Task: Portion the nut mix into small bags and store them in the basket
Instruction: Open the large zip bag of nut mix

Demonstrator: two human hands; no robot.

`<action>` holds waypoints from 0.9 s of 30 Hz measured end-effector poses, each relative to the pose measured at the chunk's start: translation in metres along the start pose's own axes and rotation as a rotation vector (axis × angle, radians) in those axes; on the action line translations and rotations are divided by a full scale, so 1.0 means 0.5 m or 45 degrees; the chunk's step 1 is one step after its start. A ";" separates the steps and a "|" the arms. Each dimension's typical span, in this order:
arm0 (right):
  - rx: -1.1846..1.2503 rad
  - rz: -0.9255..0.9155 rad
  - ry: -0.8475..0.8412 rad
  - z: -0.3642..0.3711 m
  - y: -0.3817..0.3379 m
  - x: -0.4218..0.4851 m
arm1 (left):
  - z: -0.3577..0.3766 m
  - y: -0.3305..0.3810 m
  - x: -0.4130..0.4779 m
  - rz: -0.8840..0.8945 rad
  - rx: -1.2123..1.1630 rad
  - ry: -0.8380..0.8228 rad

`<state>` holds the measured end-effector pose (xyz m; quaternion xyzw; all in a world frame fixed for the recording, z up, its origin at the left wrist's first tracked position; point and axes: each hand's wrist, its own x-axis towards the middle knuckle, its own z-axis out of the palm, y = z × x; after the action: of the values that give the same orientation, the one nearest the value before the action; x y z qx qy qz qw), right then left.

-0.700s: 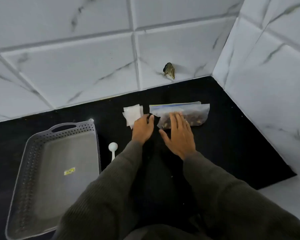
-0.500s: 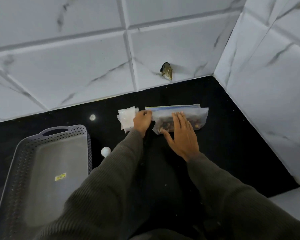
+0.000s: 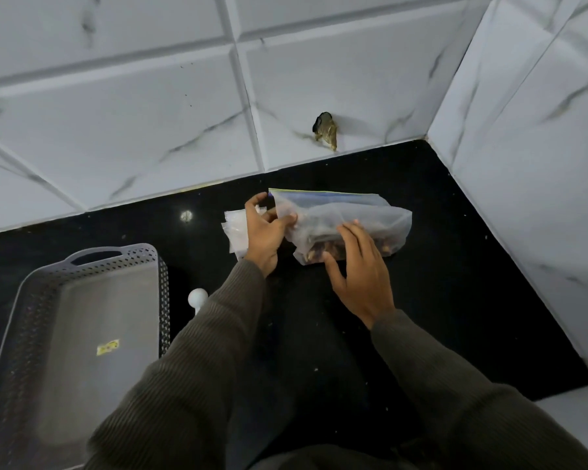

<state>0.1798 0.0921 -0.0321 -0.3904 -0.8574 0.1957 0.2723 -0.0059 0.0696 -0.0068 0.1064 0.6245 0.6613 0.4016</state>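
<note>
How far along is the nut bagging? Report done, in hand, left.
Done: nothing yet; the basket holds no bags. In hand: the left hand pinches the nut bag at its end while the right hand rests on it; its zip looks shut. Left: open it, fill the small bags stacked beside it, likely with the scoop, and put them in the basket.

On the black worktop (image 3: 455,273) we pinch the left end of the nut bag (image 3: 353,212) with our left hand (image 3: 263,232), while our right hand (image 3: 360,276) rests on its near side, fingers (image 3: 352,234) nearly straight. Small bags (image 3: 235,228) lie just left of it, partly under our left hand. A grey basket (image 3: 99,307) sits far left, with a white scoop (image 3: 197,297) just beside it.
</note>
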 end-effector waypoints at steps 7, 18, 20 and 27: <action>0.301 0.221 0.088 -0.057 -0.063 0.019 | -0.027 0.033 -0.094 0.008 -0.058 -0.176; 0.981 0.754 0.064 -0.136 -0.194 0.013 | -0.107 0.013 -0.291 0.513 0.376 -0.468; 1.036 0.786 -0.041 -0.152 -0.218 0.001 | -0.130 0.001 -0.316 0.766 0.650 -0.491; 0.978 0.816 -0.222 -0.168 -0.289 -0.039 | -0.187 -0.004 -0.404 1.165 1.283 -0.381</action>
<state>0.1613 -0.0018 0.1062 -0.4877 -0.5802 0.6025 0.2499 0.0671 -0.1340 0.0460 0.6223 0.6856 0.3720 0.0659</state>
